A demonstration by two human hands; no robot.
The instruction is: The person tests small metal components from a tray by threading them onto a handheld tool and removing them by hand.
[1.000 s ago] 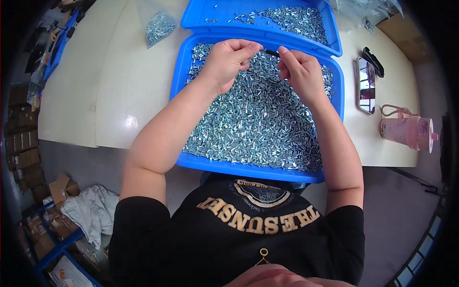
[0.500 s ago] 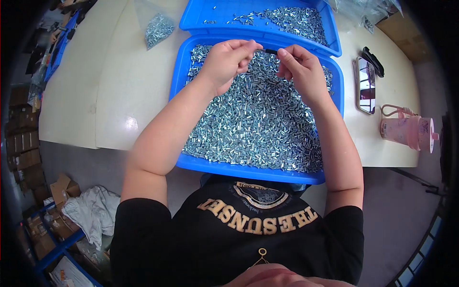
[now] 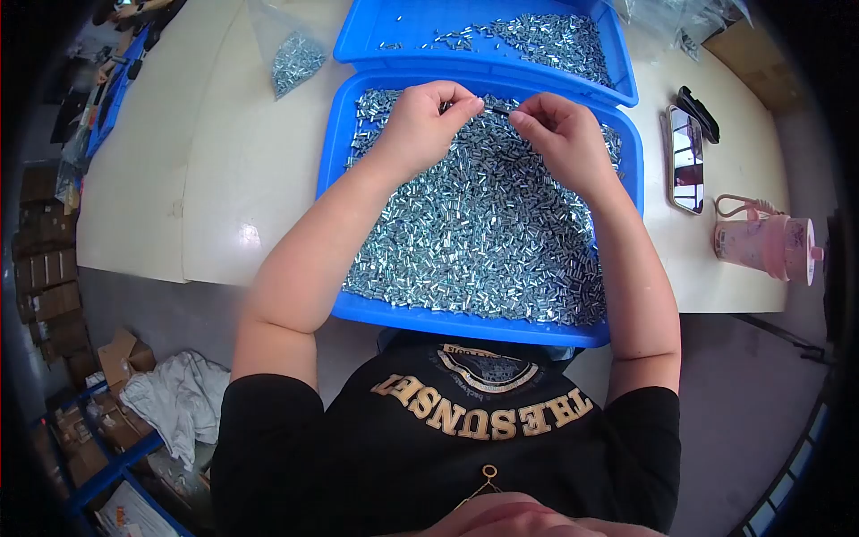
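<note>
Over the near blue bin (image 3: 474, 333) full of small shiny metal pins (image 3: 483, 224), both hands meet close together. My right hand (image 3: 565, 134) pinches a thin black rod (image 3: 498, 111) between thumb and fingers. The rod points left toward the fingertips of my left hand (image 3: 428, 125). Thumb and forefinger of the left hand are closed in a pinch at the rod's far end. Whatever they hold is too small or hidden to make out.
Behind stands a second blue bin (image 3: 412, 18) with more metal pieces. A plastic bag of pins (image 3: 297, 63) lies at the left. On the right are a phone (image 3: 686, 161), a black object (image 3: 698, 115), a pink cup (image 3: 765, 246) and a cardboard box (image 3: 756, 63).
Both hands have dropped slightly toward the pins. The black rod shows thinner and lower between the fingertips, and the left fingers have shifted a little.
</note>
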